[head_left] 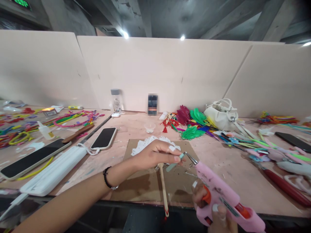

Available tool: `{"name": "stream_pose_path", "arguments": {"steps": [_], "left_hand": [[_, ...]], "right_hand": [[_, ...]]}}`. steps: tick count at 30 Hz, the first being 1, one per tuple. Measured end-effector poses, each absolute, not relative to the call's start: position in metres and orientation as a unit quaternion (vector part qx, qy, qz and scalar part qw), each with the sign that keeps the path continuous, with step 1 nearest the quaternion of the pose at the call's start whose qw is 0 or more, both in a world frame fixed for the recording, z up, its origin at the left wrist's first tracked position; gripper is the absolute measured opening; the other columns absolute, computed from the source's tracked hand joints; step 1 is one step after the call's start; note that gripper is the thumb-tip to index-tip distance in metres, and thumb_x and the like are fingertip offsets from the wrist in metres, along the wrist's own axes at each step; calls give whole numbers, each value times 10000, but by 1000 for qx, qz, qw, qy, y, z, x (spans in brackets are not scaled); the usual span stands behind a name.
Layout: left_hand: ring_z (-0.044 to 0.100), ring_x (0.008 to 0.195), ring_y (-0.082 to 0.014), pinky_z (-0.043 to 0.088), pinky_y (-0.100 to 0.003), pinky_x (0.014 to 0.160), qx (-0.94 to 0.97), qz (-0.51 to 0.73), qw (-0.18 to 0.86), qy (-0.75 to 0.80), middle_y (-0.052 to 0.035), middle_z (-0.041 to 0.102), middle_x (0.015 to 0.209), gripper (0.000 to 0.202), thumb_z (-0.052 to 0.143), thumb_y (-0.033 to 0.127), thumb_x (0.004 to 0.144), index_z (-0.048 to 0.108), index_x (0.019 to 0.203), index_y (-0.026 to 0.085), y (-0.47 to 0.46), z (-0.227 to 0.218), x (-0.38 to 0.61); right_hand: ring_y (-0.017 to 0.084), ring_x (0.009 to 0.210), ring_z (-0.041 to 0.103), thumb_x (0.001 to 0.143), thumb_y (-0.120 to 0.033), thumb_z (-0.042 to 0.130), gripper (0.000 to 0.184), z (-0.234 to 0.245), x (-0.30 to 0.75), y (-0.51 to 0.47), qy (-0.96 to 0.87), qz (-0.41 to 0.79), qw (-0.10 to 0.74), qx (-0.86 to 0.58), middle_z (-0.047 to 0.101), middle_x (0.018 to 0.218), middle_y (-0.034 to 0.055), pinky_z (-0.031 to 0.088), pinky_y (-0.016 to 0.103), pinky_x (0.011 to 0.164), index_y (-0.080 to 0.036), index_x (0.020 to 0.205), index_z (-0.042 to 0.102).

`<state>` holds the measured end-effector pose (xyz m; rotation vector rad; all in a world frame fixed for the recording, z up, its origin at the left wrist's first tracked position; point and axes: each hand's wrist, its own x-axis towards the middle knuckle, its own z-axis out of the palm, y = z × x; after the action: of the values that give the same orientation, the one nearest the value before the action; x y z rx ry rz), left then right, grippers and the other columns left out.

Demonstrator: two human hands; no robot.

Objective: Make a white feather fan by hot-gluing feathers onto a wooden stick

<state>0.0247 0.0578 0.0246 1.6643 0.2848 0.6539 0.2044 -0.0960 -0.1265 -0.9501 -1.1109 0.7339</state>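
Pink glue gun, illegible bottle label

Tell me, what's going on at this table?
A person is working with a pink glue gun. The right hand grips it, while the left hand pinches a small pale green strip. The gun's metal nozzle is right by the strip's upper end; whether they touch is hard to tell. Below lie a brown board, a lacy white piece and a wooden stick. Colourful feathers lie farther back.
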Motion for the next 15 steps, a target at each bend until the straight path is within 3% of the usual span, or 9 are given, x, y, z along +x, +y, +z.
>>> {"name": "stream_pose_path", "arguments": {"steps": [4,15], "left_hand": [[743,834,-150,591,-272,806,730,281,611,123,-83,813,911,140,778,290,834,823,917,186,58,25,24],[727,830,-153,567,-268,791,734,272,611,118,-84,805,895,155,787,320,841,822,906,183,57,27,24]], "right_hand": [[208,588,558,882,-632,638,459,-124,198,-96,-446,276,716,-461,630,664,64,429,331,562,-202,724,661],[214,560,568,963,-544,538,447,-129,208,-94,-509,289,694,-419,620,668,83,426,321,506,-186,755,707]]}}
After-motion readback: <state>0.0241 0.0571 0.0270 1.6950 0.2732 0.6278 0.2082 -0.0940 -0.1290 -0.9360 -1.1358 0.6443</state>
